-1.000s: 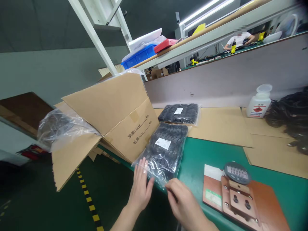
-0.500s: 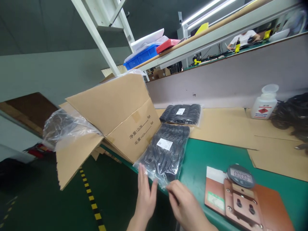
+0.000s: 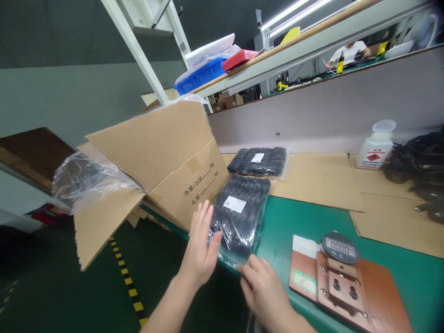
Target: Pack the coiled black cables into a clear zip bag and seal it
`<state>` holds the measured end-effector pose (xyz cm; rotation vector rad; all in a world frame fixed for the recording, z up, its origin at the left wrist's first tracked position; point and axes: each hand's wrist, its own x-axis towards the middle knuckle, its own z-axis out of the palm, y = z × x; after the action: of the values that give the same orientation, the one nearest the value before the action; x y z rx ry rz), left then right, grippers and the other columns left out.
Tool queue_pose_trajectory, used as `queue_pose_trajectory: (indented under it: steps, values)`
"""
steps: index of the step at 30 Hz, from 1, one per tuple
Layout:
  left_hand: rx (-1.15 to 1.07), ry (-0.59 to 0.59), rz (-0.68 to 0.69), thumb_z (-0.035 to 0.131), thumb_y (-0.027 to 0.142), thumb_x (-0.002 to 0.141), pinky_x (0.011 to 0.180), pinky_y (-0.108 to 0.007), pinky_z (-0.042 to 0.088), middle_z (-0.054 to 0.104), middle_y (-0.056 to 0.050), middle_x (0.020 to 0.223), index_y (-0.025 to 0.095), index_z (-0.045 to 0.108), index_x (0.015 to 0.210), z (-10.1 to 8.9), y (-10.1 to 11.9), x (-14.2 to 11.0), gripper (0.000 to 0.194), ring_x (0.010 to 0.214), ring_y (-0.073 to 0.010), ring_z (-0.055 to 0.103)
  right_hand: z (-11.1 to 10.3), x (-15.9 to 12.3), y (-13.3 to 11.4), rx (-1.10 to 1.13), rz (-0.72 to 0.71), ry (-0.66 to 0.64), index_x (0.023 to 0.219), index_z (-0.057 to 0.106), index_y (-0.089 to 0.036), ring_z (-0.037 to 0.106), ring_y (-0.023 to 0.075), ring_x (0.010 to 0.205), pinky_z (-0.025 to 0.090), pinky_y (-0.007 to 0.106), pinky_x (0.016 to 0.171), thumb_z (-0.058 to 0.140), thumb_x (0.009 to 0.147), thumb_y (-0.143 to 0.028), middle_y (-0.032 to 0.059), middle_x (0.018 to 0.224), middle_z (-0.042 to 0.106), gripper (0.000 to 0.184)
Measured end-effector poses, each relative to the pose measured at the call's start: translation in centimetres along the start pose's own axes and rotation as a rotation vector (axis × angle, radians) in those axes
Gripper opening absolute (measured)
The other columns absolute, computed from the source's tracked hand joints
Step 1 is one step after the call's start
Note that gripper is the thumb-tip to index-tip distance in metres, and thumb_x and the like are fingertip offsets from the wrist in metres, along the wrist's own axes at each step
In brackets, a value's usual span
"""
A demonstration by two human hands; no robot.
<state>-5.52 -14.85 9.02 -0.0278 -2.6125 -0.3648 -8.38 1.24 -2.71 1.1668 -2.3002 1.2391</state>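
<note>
- Your left hand (image 3: pixel 199 254) has moved up from the near corner of the bag of black coils (image 3: pixel 239 226) to its left side, by the carton (image 3: pixel 187 159); its fingers are straight, thumb apart, gripping nothing.
- So your right hand (image 3: pixel 265 289), fingers curled and pinched on the bag's near edge, appears the only hold.
- Unlike your left hand, the bag stays put since the earlier frame: flat on the green bench (image 3: pixel 280 222), label up.

- The left hand (image 3: pixel 199 252), fingers straight, is at the left edge of a bag of black cables (image 3: pixel 239 226).
- The right hand (image 3: pixel 264 287) pinches the bag's near edge.
- A second bag (image 3: pixel 272 164) lies just behind.
- An open carton (image 3: pixel 169 143) sits left of both.
</note>
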Motion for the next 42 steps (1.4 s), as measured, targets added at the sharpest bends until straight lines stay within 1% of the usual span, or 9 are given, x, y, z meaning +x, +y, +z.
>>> queue_pose_trajectory:
  steps: [4,8,10,15,19,22,29,35,42]
  values:
    - [0.117,-0.141,0.088,0.028,0.042,0.102,0.119,-0.062,0.008,0.003,-0.008,0.164,0.023,0.001,0.155,3.1,2.0,5.1,0.062,0.149,-0.0308,0.000,-0.2,-0.2,0.1,-0.047,-0.036,0.003,0.097,0.066,-0.018,0.052,0.0203,0.064,0.044,0.031,0.058,0.051,0.080,0.001,0.0054,0.077,0.057,0.030]
    - [0.203,-0.345,0.159,0.034,0.048,0.100,0.113,-0.068,0.020,0.019,-0.018,0.159,0.016,0.014,0.154,8.5,1.4,5.6,0.066,0.147,-0.0367,0.013,-0.1,-0.3,0.1,-0.076,-0.051,0.007,0.094,0.066,-0.019,0.052,0.0198,0.064,0.045,0.030,0.060,0.056,0.077,0.002,0.0043,0.076,0.057,0.028]
    - [0.228,-0.354,0.169,0.035,0.048,0.099,0.114,-0.068,0.019,0.020,-0.018,0.159,0.015,0.016,0.154,9.5,1.1,5.7,0.066,0.147,-0.0370,0.014,-0.1,-0.3,0.1,-0.076,-0.051,-0.003,0.093,0.065,-0.019,0.053,0.0203,0.065,0.046,0.030,0.059,0.057,0.076,0.001,0.0044,0.076,0.058,0.027]
    - [0.202,-0.264,0.128,0.031,0.045,0.101,0.117,-0.064,0.013,0.010,-0.014,0.162,0.017,0.006,0.155,8.2,2.4,6.5,0.066,0.149,-0.0320,0.006,-0.2,-0.1,0.1,-0.089,-0.015,-0.025,0.094,0.066,-0.019,0.054,0.0225,0.066,0.047,0.033,0.059,0.055,0.078,-0.001,0.0064,0.080,0.060,0.026]
    - [0.174,-0.399,0.135,0.037,0.049,0.099,0.115,-0.066,0.018,0.019,-0.017,0.159,0.014,0.019,0.153,8.8,3.1,5.7,0.067,0.147,-0.0352,0.014,-0.2,-0.3,0.2,-0.040,-0.014,-0.041,0.092,0.065,-0.020,0.055,0.0217,0.068,0.047,0.032,0.061,0.054,0.077,0.000,0.0064,0.083,0.061,0.027]
    - [0.159,-0.418,0.077,0.035,0.052,0.098,0.116,-0.064,0.017,0.017,-0.016,0.160,0.017,0.018,0.154,8.3,1.2,4.2,0.068,0.148,-0.0338,0.013,-0.1,-0.4,0.2,-0.042,-0.025,-0.018,0.092,0.065,-0.019,0.054,0.0206,0.066,0.045,0.031,0.060,0.054,0.076,0.002,0.0054,0.080,0.060,0.029]
    - [0.052,-0.319,-0.300,0.035,0.047,0.100,0.118,-0.060,0.015,0.012,-0.011,0.162,0.023,0.011,0.155,3.8,-6.4,-2.2,0.065,0.149,-0.0286,0.009,-0.2,-0.2,0.0,-0.044,-0.016,-0.030,0.085,0.064,-0.018,0.054,0.0213,0.063,0.042,0.031,0.056,0.048,0.081,0.002,0.0058,0.076,0.056,0.026]
    - [-0.153,-0.153,-0.475,0.038,0.048,0.099,0.122,-0.049,0.013,0.027,-0.008,0.159,0.020,0.033,0.150,3.2,-7.7,-4.0,0.058,0.148,-0.0231,0.019,-1.2,-0.6,0.3,-0.054,0.030,-0.169,0.090,0.064,-0.020,0.059,0.0206,0.066,0.045,0.029,0.058,0.043,0.087,-0.001,0.0049,0.079,0.054,0.028]
    - [-0.312,0.137,-0.661,0.054,0.058,0.086,0.106,-0.043,0.042,0.060,-0.013,0.126,0.018,0.059,0.121,2.4,-9.2,-4.8,0.054,0.119,-0.0265,0.056,-2.0,-1.5,0.8,-0.050,-0.019,-0.164,0.104,0.063,-0.019,0.060,0.0166,0.060,0.044,0.027,0.053,0.036,0.096,-0.011,0.0045,0.083,0.054,0.029]
